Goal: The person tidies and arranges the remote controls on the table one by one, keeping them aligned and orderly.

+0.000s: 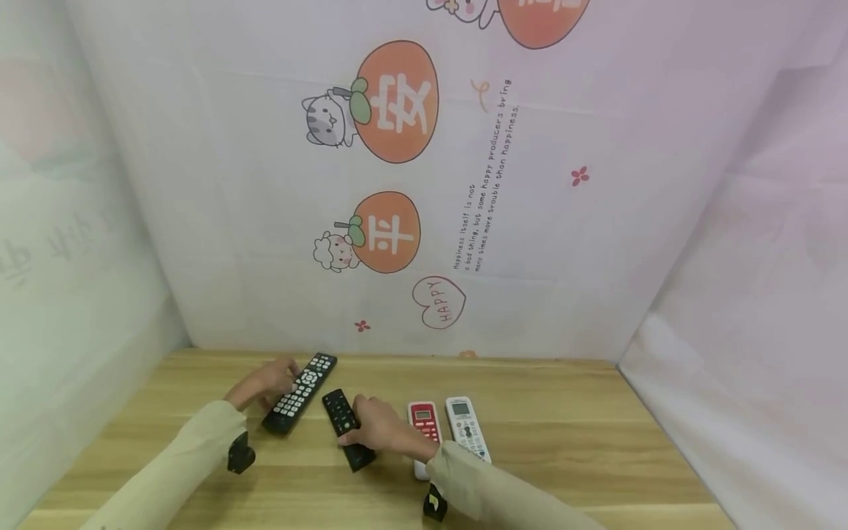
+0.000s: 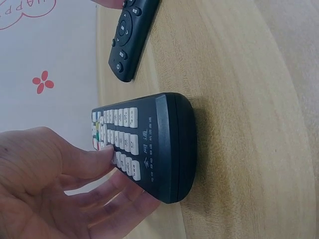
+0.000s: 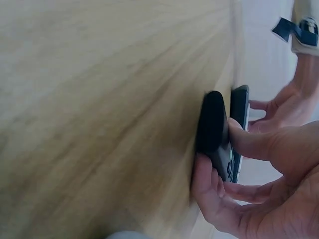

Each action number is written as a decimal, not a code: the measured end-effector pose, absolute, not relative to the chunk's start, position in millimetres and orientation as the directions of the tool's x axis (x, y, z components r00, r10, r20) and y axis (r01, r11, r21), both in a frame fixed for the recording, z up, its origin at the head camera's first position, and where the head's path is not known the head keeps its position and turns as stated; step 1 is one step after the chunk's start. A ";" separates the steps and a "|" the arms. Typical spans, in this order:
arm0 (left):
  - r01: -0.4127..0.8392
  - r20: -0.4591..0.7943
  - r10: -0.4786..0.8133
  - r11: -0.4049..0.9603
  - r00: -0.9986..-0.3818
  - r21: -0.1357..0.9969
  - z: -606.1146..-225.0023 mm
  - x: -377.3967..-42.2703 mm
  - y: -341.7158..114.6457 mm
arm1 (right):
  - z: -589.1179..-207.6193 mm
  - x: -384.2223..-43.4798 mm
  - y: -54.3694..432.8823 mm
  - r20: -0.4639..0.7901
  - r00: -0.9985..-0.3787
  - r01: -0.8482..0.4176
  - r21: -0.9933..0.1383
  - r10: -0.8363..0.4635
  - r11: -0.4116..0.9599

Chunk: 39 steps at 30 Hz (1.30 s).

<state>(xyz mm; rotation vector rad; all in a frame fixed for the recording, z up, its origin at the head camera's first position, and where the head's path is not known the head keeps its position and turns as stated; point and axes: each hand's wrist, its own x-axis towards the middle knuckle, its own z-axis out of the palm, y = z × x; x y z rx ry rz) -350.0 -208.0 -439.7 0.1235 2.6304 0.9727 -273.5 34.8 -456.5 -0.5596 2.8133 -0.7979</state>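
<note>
In the head view my left hand [image 1: 268,383] holds a long black remote control [image 1: 306,390] with rows of white buttons. The left wrist view shows the thumb on the button face of this remote [image 2: 162,149] and the other fingers along its side and underneath. My right hand [image 1: 379,427] grips a smaller black remote control [image 1: 341,414] by its edges, to the right of the first. In the right wrist view, thumb and fingers pinch this remote [image 3: 213,122] from opposite sides, close over the wooden surface.
A red and white remote control [image 1: 424,414] lies right of my right hand, partly hidden by the forearm. Beside it is a white remote control [image 1: 461,419] with a small screen. The wooden tabletop [image 1: 563,419] ends at a printed cloth backdrop [image 1: 530,309], with pale cloth sides.
</note>
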 end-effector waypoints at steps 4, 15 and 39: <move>-0.030 -0.274 0.194 0.764 -0.942 0.645 -439.0 -350.2 -206.2 | -454.1 -279.8 37.2 -0.133 -0.909 -0.234 -0.621 -0.394 0.748; -0.025 -0.264 0.192 0.763 -0.945 0.646 -437.0 -347.4 -206.0 | -448.1 -285.2 42.5 -0.280 -0.880 -0.055 -0.743 -0.384 0.667; -0.029 -0.266 0.178 0.780 -0.947 0.625 -436.5 -349.6 -207.0 | -445.3 -286.2 61.6 -0.255 -0.877 0.035 -0.879 -0.407 0.476</move>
